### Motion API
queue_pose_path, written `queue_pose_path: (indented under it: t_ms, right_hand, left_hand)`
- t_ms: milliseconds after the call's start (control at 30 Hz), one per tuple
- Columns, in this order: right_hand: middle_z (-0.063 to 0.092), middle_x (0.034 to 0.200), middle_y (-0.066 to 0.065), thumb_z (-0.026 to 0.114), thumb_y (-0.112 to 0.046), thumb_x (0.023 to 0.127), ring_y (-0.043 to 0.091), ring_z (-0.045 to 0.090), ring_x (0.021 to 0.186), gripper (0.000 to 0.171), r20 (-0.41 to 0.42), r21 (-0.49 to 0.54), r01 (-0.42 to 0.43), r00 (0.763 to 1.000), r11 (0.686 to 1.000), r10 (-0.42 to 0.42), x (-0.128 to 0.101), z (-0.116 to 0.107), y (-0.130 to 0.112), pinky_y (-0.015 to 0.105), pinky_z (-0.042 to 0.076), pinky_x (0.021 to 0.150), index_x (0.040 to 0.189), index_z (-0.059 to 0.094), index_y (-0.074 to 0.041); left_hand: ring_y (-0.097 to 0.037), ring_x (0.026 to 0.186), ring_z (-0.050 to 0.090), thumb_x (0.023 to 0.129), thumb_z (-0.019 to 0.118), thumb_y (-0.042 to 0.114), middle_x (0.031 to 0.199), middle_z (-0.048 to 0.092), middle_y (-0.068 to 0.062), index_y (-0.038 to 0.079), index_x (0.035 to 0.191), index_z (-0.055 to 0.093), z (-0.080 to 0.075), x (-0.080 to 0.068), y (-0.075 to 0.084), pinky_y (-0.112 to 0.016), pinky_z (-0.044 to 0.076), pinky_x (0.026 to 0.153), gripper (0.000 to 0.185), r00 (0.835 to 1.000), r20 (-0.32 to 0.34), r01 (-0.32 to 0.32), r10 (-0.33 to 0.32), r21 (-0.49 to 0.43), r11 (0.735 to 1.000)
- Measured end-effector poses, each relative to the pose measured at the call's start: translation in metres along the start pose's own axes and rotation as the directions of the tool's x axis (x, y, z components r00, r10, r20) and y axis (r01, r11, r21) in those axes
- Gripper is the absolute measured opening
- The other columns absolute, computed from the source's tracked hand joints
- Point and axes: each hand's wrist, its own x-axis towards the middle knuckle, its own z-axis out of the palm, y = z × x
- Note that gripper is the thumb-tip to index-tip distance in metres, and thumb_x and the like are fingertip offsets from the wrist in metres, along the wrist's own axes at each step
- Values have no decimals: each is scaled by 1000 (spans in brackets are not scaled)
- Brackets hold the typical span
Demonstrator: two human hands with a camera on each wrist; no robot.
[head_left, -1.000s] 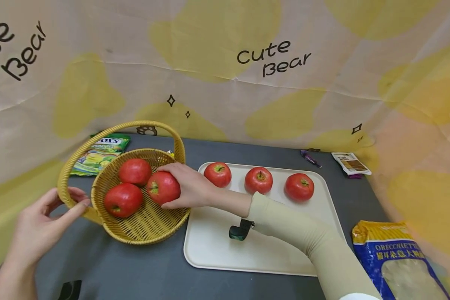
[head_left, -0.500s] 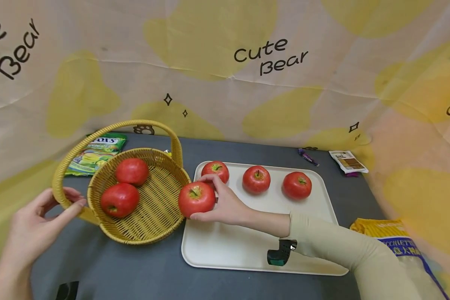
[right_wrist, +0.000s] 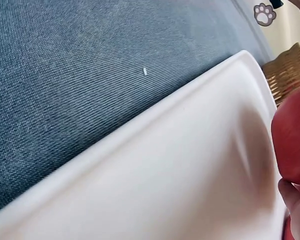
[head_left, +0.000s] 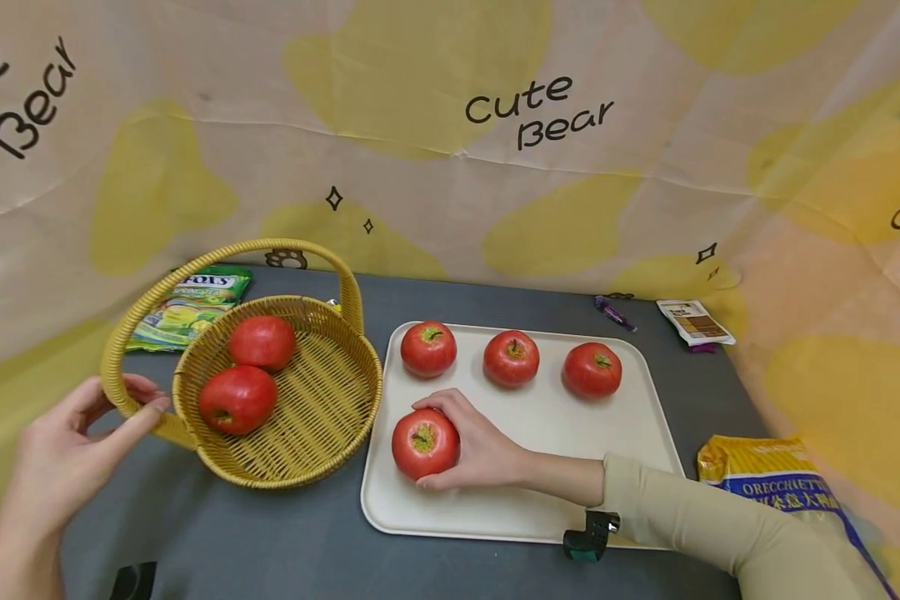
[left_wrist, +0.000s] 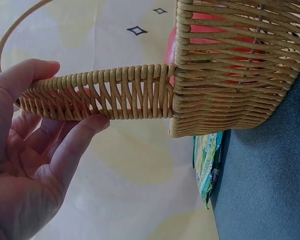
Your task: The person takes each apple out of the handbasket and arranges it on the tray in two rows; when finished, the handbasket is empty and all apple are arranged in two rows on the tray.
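Note:
My right hand (head_left: 471, 446) grips a red apple (head_left: 424, 442) that rests on the front left part of the cream tray (head_left: 540, 467); the right wrist view shows that apple (right_wrist: 292, 137) at its right edge above the tray (right_wrist: 179, 170). Three more apples (head_left: 511, 357) stand in a row along the tray's far side. My left hand (head_left: 82, 450) holds the handle (left_wrist: 100, 92) of the woven yellow basket (head_left: 307, 417) between thumb and fingers. Two red apples (head_left: 238, 399) lie inside the basket.
A green candy bag (head_left: 191, 307) lies behind the basket. A blue and yellow pasta bag (head_left: 787, 492) sits at the right front. A small sachet (head_left: 694, 322) and a purple wrapper (head_left: 613, 314) lie at the back right. A patterned cloth backdrop rises behind the grey table (head_left: 270, 542).
My right hand carried one apple out of the basket, over its rim, and down onto the front left of the tray. The left hand stayed on the handle.

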Motion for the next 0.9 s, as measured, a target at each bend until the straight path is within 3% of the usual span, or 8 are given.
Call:
queue_pose_path:
  t_ms: [600,900]
  right_hand:
    - [44,132,-8,85,-38,73,8,48,118,82,12,15,-10,1000,1000,9,-5,10,17,28,50,93,137,38,-18]
    - [45,132,-9,83,-41,75,7,48,118,83,75,20,-58,996,998,56,-3,3,12,28,49,95,140,38,-15]
  left_hand:
    - [3,90,56,83,74,-2,91,64,17,4,103,66,1,0,-4,-6,48,62,22,1000,-9,-3,3,-3,1000]
    - [4,90,56,83,75,0,91,64,18,6,103,66,1,-1,-4,-6,48,61,22,1000,-12,2,-1,5,1000]
